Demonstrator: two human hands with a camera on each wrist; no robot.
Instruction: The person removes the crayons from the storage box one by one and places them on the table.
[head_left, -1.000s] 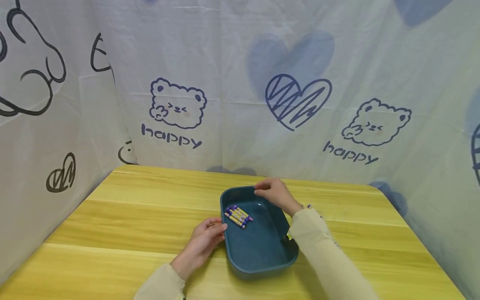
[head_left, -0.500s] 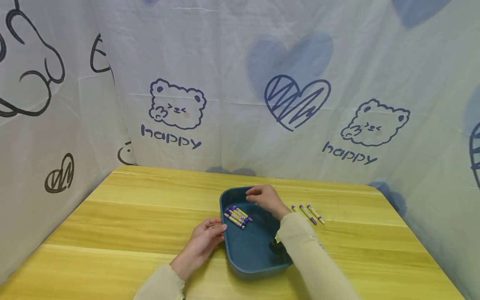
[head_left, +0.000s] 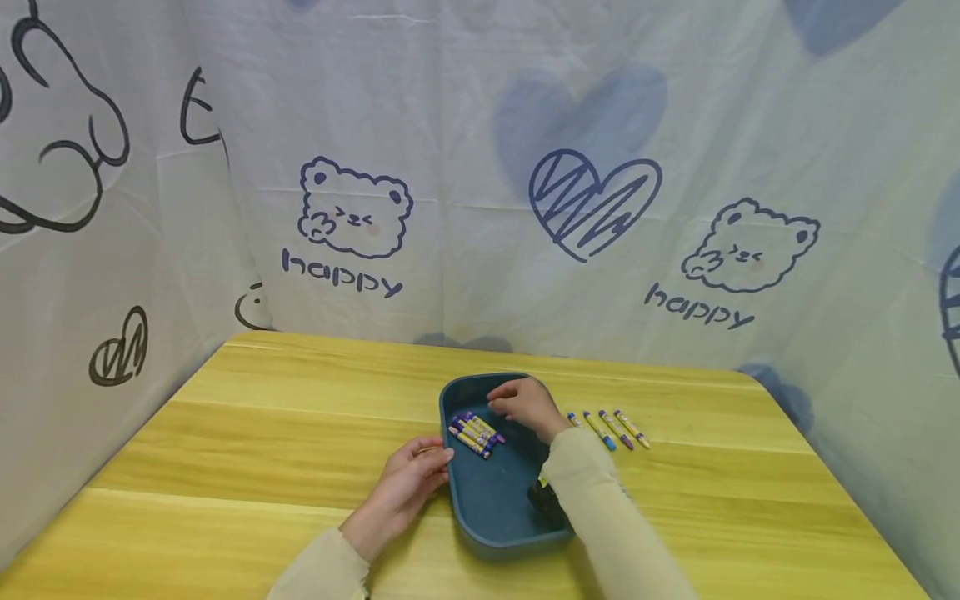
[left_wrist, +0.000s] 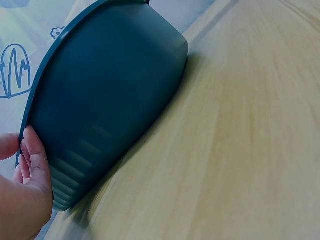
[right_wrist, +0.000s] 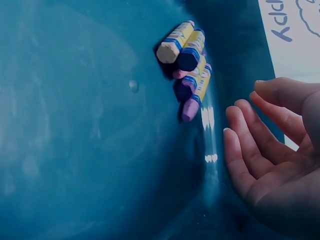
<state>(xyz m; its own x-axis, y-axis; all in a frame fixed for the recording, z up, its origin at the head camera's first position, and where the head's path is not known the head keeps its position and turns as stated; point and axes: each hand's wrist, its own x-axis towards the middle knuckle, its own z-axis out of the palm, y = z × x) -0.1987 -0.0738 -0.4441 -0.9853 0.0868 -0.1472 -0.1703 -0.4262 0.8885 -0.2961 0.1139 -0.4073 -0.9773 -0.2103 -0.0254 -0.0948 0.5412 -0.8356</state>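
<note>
A dark teal plastic tray (head_left: 495,510) with rounded corners stands on the table. My left hand (head_left: 408,477) grips its left rim, thumb on top and fingers against the outer wall; in the left wrist view that wall (left_wrist: 100,75) fills much of the picture. Several crayons (head_left: 474,435) in yellow wrappers lie in a small heap inside, at the left wall. Over the far right part of the tray is my right hand (head_left: 528,407), its fingers loosely bent and holding nothing. In the right wrist view the heaped crayons (right_wrist: 192,55) lie apart from its fingertips.
Several more crayons (head_left: 617,429) lie side by side on the wooden table (head_left: 300,417), right of the tray; my right sleeve (head_left: 600,492) partly hides some. A small black device (head_left: 543,497) sits by my right wrist. Printed cloth (head_left: 465,167) hangs behind the table.
My right hand has moved from the tray's far rim to the left and nearer, over the inside. More crayons on the right have come out from behind the sleeve. My left hand stays put.
</note>
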